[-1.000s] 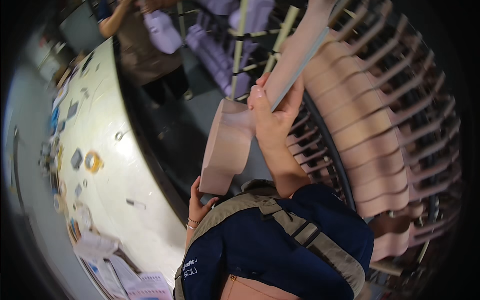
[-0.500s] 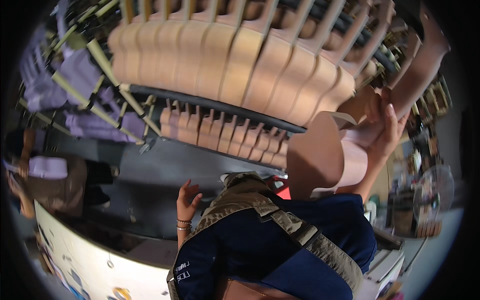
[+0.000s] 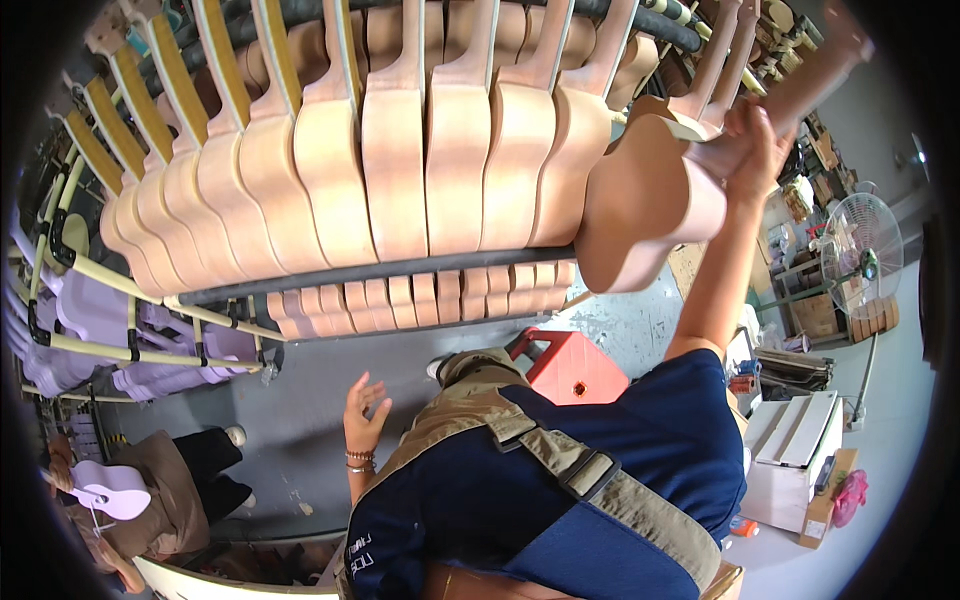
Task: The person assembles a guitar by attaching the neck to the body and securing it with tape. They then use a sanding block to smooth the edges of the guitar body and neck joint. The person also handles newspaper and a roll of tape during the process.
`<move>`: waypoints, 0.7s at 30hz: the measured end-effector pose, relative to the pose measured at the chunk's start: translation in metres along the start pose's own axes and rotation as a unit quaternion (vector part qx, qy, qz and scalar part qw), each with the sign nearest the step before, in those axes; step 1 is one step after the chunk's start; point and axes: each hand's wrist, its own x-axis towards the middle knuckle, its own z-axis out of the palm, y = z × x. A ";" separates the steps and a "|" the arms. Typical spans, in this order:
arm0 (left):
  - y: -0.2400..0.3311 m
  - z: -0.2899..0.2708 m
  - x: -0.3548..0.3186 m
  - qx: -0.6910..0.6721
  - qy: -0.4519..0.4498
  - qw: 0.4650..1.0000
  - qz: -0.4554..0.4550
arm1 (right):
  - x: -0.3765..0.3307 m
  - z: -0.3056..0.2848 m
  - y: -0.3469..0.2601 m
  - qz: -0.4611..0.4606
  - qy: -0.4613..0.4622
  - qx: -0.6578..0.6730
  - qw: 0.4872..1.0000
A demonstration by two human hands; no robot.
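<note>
My right hand point(image 3: 757, 150) is wrapped round the neck of an unfinished wooden ukulele point(image 3: 637, 205) with a bare, pinkish-tan body. The ukulele is tilted, its neck pointing up to the far right. Its body overlaps the right end of a row of similar ukuleles point(image 3: 395, 180), which stand side by side on a rack with their necks up; whether it touches them I cannot tell. Low at my left side, my left hand point(image 3: 365, 412) has its fingers apart and holds nothing. Bracelets circle that wrist.
A dark padded bar point(image 3: 380, 273) runs along the rack, above a lower row of ukuleles point(image 3: 420, 300). A red stool point(image 3: 575, 368) stands before me. Purple instrument bodies point(image 3: 90, 305) hang at left, near a person point(image 3: 165, 485) holding a purple ukulele. A fan point(image 3: 862, 255) stands right.
My right hand has carried the ukulele farther from my body, toward the rack's right end. My view has shifted, showing more of the red stool. My left hand stays open.
</note>
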 end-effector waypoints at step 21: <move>-0.038 -0.009 0.012 0.153 0.042 0.981 0.114 | 0.029 -0.019 0.137 -0.277 0.207 -0.613 0.710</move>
